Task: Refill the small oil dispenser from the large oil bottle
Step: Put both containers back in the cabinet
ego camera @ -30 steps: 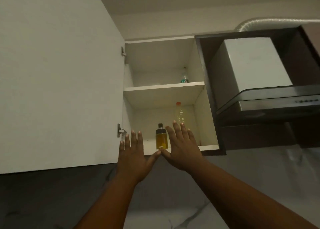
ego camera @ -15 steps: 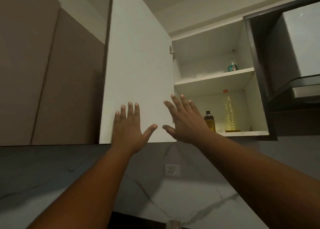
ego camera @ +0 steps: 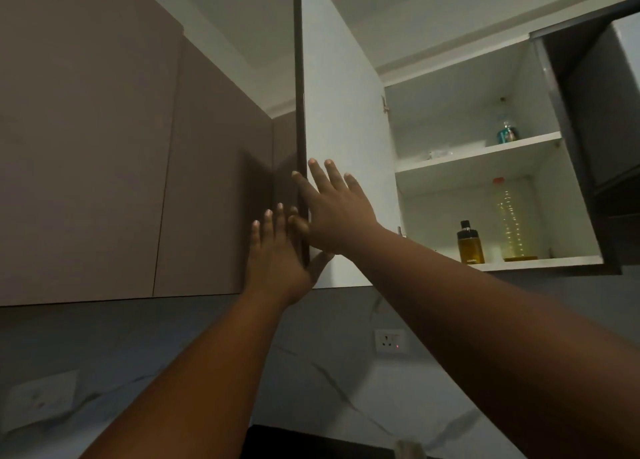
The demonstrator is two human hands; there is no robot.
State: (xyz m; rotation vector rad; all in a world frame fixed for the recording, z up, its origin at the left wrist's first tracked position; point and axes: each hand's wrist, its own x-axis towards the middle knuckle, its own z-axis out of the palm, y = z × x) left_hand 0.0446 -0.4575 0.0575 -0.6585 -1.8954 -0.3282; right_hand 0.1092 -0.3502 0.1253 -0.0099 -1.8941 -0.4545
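The small oil dispenser (ego camera: pixel 470 243), amber with a black cap, stands at the front of the lower shelf in the open wall cupboard. Behind it to the right stands the large oil bottle (ego camera: pixel 512 221), clear plastic with a red cap and a little yellow oil at the bottom. My left hand (ego camera: pixel 277 261) and my right hand (ego camera: pixel 334 209) are raised with fingers spread on either side of the front edge of the open cupboard door (ego camera: pixel 341 139), well left of both bottles. Neither hand holds anything.
On the upper shelf (ego camera: pixel 478 153) stands a small teal-labelled bottle (ego camera: pixel 506 132). Closed brown cupboards (ego camera: pixel 104 146) fill the left. A dark extractor hood housing (ego camera: pixel 602 112) borders the cupboard on the right. A wall socket (ego camera: pixel 390 341) sits on the marble backsplash below.
The view has swung left, so the cupboard sits further right. Both hands have shifted from near the shelf to the door's front edge, and the door now shows edge-on.
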